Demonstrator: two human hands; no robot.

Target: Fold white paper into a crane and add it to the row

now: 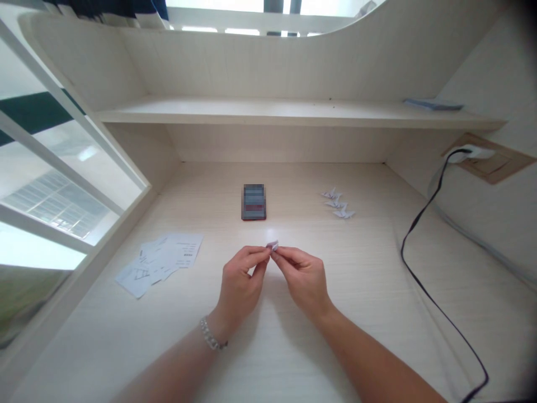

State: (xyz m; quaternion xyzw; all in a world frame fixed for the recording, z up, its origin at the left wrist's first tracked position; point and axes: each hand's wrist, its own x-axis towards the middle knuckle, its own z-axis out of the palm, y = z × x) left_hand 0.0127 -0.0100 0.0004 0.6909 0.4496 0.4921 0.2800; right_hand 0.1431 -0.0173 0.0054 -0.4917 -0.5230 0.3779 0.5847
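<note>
The fingers of the left hand (240,286) and right hand (305,281) pinch closed on a tiny folded paper (273,244) between their tips, above the tabletop (361,280); it looks light, flimsy and crushable, best held by its creased edges.

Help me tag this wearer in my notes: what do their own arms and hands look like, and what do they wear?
Both forearms are bare, with no sleeves in view. The left hand and right hand have no gloves, and no rings show. A silver-coloured chain bracelet circles the left wrist; the right wrist carries nothing.
</note>
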